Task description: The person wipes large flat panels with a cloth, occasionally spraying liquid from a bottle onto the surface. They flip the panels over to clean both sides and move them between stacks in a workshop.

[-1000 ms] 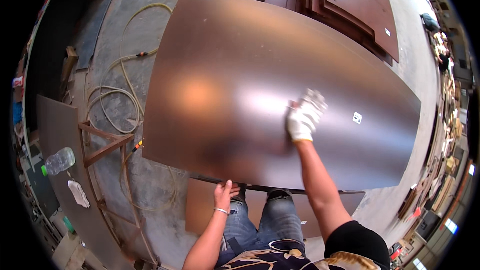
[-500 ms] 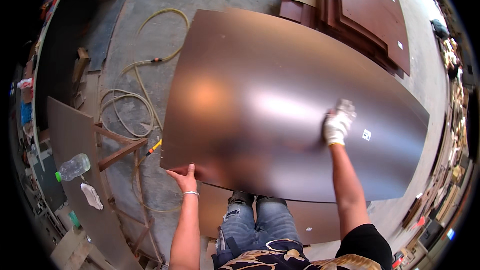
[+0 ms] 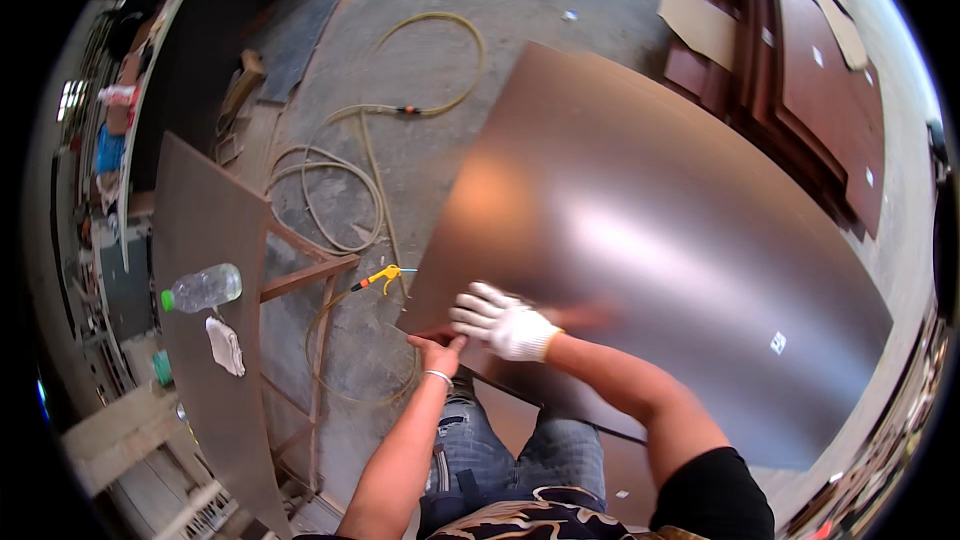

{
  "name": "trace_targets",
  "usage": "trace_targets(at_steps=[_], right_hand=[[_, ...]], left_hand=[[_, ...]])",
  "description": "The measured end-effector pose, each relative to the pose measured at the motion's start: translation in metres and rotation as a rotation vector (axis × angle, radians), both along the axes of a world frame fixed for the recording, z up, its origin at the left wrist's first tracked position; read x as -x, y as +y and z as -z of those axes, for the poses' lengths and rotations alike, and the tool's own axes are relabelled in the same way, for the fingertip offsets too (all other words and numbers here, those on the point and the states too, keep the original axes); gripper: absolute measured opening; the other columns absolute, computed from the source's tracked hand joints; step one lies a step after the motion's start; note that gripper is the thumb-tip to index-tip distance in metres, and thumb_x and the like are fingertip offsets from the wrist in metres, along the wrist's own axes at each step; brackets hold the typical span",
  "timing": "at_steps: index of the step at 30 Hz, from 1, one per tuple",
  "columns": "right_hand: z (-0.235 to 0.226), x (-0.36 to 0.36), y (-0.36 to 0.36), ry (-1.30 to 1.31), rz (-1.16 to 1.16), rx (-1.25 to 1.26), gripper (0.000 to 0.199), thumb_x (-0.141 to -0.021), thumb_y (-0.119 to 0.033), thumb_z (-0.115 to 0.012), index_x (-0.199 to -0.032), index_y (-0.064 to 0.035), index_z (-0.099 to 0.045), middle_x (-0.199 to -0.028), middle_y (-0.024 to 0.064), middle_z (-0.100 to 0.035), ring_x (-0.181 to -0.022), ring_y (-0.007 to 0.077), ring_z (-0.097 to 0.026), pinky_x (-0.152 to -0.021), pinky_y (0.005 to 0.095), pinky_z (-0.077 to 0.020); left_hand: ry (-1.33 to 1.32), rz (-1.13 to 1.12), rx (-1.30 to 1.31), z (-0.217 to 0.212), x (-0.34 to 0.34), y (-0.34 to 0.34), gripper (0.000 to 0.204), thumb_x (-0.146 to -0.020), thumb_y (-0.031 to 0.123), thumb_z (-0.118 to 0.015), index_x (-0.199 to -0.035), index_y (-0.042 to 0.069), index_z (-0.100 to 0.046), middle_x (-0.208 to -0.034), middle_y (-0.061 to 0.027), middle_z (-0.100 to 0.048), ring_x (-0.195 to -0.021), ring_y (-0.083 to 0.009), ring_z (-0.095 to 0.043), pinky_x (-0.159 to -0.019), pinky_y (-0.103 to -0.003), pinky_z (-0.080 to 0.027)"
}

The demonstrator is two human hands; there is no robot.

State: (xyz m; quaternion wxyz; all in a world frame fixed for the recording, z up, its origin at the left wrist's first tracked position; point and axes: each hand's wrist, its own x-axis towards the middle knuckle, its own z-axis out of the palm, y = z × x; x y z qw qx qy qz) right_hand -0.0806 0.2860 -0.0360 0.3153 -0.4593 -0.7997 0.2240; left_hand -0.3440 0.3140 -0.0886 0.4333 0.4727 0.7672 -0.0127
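Note:
A large brown sheet panel (image 3: 700, 210) with a glossy, reflective face slants across the space before me. My bare left hand (image 3: 437, 355) grips its near left corner, with a bracelet on the wrist; some of the fingers are hidden at the edge. Just to the right, my right hand (image 3: 507, 324) in a white knitted glove lies on the panel's face, fingers stretched and spread. A small white label (image 3: 778, 343) sticks to the panel toward its right end. Part of another brown panel (image 3: 625, 465) shows below, by my legs.
To the left, a brown board (image 3: 205, 230) on a wooden frame (image 3: 305, 278) bears a plastic bottle (image 3: 205, 288) and a white cloth (image 3: 225, 346). A yellowish hose (image 3: 375, 175) coils over the concrete floor, ending in a yellow air gun (image 3: 385, 278). Reddish-brown panels (image 3: 815, 90) are stacked far right.
My gloved right hand has swept left across the panel, from near the label to beside my left hand. The left hand keeps its corner grip. The whole view has shifted and turned.

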Motion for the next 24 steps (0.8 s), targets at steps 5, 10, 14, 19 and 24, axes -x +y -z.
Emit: trace_targets(at_steps=[5,10,14,19,24], right_hand=[[0.029,-0.202,0.024,-0.75,0.925,0.173,0.061,-0.091,-0.034,-0.062,-0.149,-0.0145,-0.051,-0.157,0.0172,-0.043,-0.149,0.0403,-0.033,-0.125,0.0586,-0.0143],[0.032,-0.213,0.17,-0.914,1.237,0.288,0.055,-0.101,-0.041,-0.048,-0.151,-0.0196,-0.048,-0.156,0.0159,-0.045,-0.148,0.039,-0.034,-0.124,0.0575,-0.0138],[0.009,-0.034,0.207,-0.636,0.715,0.163,0.041,-0.084,-0.025,-0.069,-0.124,-0.0173,-0.07,-0.143,0.0097,-0.058,-0.142,0.0381,-0.041,-0.122,0.0613,-0.0213],[-0.005,0.132,0.139,-0.525,0.4,0.348,0.041,-0.084,-0.025,-0.065,-0.121,-0.0088,-0.071,-0.138,0.013,-0.06,-0.143,0.0356,-0.041,-0.124,0.0621,-0.0144],[-0.002,0.195,0.143,-0.616,0.186,0.465,0.036,-0.082,-0.028,-0.064,-0.108,-0.0041,-0.071,-0.115,0.0149,-0.069,-0.122,0.0325,-0.057,-0.12,0.0566,-0.0276]], left_hand=[[-0.037,-0.026,0.079,-0.064,-0.075,0.005,0.129,-0.08,0.019,-0.088,-0.151,-0.017,0.014,-0.149,-0.0315,-0.043,-0.137,-0.0348,-0.048,-0.116,-0.033,-0.036],[0.101,0.159,0.132,-0.051,-0.055,-0.008,0.126,-0.085,0.039,-0.08,-0.151,-0.015,0.013,-0.123,-0.036,-0.062,-0.112,-0.0482,-0.063,-0.096,-0.045,-0.051],[-0.084,0.172,0.098,-0.056,-0.025,-0.008,0.065,-0.093,0.029,-0.07,-0.13,-0.007,-0.029,-0.099,-0.0309,-0.069,-0.094,-0.0502,-0.067,-0.082,-0.054,-0.053],[-0.509,0.076,0.301,-0.026,0.058,0.023,0.024,-0.096,0.01,-0.055,-0.117,-0.001,-0.052,-0.082,-0.0183,-0.073,-0.088,-0.0359,-0.072,-0.079,-0.046,-0.055],[-0.346,-0.103,0.219,0.02,0.16,0.033,0.021,-0.094,0.008,-0.056,-0.113,0.001,-0.06,-0.088,-0.0166,-0.074,-0.081,-0.0285,-0.074,-0.075,-0.04,-0.057]])
